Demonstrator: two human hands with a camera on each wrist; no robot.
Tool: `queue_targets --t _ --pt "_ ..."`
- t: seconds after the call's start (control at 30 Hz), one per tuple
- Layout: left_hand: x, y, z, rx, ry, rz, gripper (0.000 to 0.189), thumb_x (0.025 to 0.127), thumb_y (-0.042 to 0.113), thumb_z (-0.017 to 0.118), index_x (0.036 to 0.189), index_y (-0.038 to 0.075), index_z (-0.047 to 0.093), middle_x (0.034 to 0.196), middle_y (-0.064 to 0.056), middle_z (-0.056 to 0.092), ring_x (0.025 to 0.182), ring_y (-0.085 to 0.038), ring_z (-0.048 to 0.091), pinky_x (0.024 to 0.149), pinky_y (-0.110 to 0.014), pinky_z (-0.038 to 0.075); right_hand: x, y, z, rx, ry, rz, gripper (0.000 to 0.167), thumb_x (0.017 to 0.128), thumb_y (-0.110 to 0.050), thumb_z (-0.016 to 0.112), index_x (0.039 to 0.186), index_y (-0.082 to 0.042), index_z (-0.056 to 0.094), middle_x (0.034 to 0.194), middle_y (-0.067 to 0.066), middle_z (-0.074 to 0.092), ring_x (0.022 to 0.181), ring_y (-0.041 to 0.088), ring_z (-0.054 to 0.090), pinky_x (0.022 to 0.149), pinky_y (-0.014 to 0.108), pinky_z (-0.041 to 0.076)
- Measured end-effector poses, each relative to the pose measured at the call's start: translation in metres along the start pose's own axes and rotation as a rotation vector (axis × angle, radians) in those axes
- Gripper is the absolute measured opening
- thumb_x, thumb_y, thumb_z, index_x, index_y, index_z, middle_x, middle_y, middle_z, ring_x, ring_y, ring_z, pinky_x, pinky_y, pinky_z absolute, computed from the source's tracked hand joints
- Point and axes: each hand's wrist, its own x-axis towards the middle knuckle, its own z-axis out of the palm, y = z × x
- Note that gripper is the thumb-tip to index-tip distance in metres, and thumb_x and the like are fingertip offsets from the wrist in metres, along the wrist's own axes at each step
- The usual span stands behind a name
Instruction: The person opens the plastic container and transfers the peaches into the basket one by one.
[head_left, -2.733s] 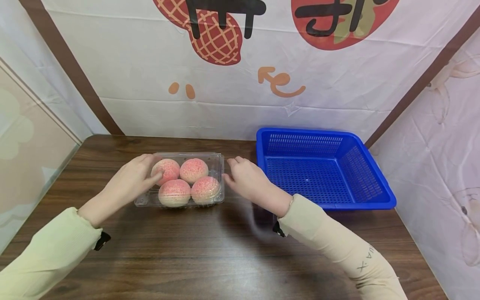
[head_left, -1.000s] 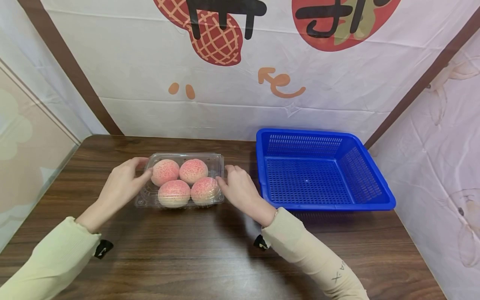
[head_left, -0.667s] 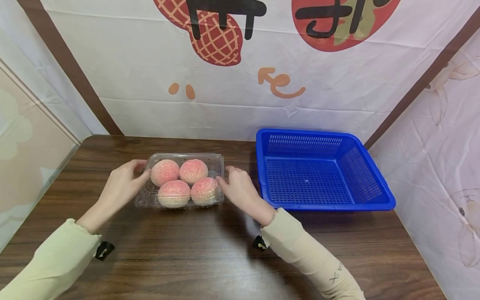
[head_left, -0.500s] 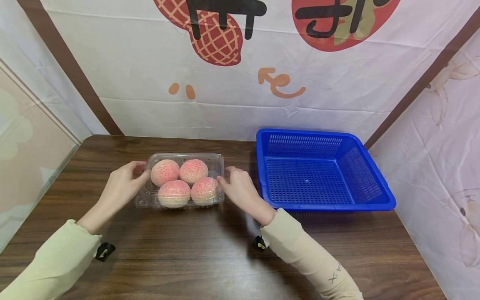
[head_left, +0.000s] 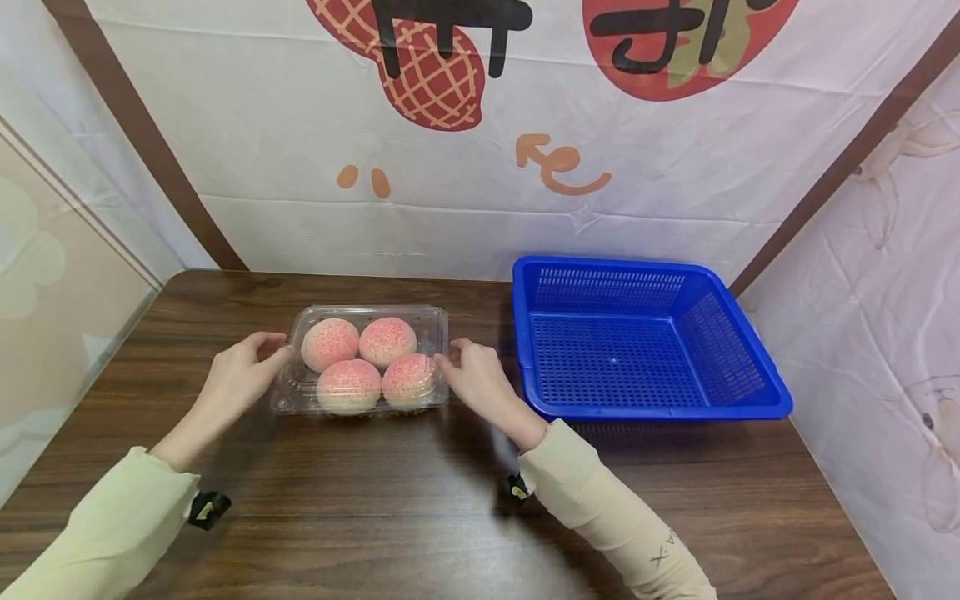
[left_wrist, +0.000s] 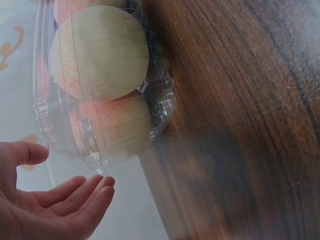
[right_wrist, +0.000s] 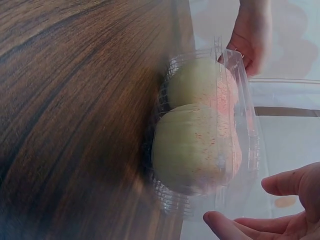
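Note:
A clear plastic clamshell box (head_left: 432, 327) with a closed-looking lid lies on the table, with several pink-and-cream peaches (head_left: 348, 386) inside. My left hand (head_left: 242, 375) is beside its left end, fingers loosely bent. The left wrist view has that hand's thumb (left_wrist: 33, 153) and fingertips spread close to the box corner, gripping nothing. At the right end is my right hand (head_left: 480, 379), thumb by the lid edge. In the right wrist view its thumb (right_wrist: 280, 183) and fingers stand apart, near the box; whether they touch it I cannot tell.
To the right of the box stands a blue plastic basket (head_left: 652, 413) with perforated walls and nothing in it. The brown wooden table (head_left: 360, 517) ends against a printed white cloth (head_left: 285, 225) at the back. Cloth also hangs at both sides.
My left hand has drawn back from over the lid to beyond the box's left end. The right hand has shifted slightly toward me. Box, peaches and basket have stayed put.

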Motion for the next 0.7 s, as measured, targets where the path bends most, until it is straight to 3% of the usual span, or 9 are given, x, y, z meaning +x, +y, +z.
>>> queue_targets --t 0.17,0.4,0.7 --pt "-0.0003 -0.0025 0.001 -0.003 -0.03 -0.03 0.052 0.094 0.032 0.041 0.12 -0.012 0.049 0.112 -0.032 0.054 0.101 -0.043 0.051 0.076 -0.05 0.045 -0.0007 0.0018 0.0024 0.029 -0.001 0.022 0.041 0.09 -0.029 0.055 0.114 0.005 0.059 0.099 0.012 0.066 0.093 0.022 0.061 0.077 0.033 0.053" --pt "-0.0011 -0.004 0.0017 -0.028 -0.089 -0.068 0.056 0.095 0.033 0.039 0.123 -0.015 0.045 0.111 -0.034 0.055 0.083 -0.035 0.063 0.058 -0.027 0.046 0.0001 0.0052 0.005 0.064 -0.019 0.049 0.04 0.09 -0.029 0.055 0.113 0.003 0.06 0.097 0.01 0.068 0.091 0.02 0.062 0.075 0.031 0.053" --pt "-0.0028 -0.006 0.0009 -0.083 -0.152 -0.097 0.059 0.096 0.036 0.035 0.121 -0.017 0.045 0.111 -0.036 0.054 0.079 -0.03 0.064 0.057 -0.025 0.049 0.0012 0.0093 0.0078 0.154 -0.033 0.068 0.04 0.09 -0.029 0.054 0.112 0.003 0.061 0.099 0.011 0.067 0.087 0.018 0.063 0.074 0.029 0.054"
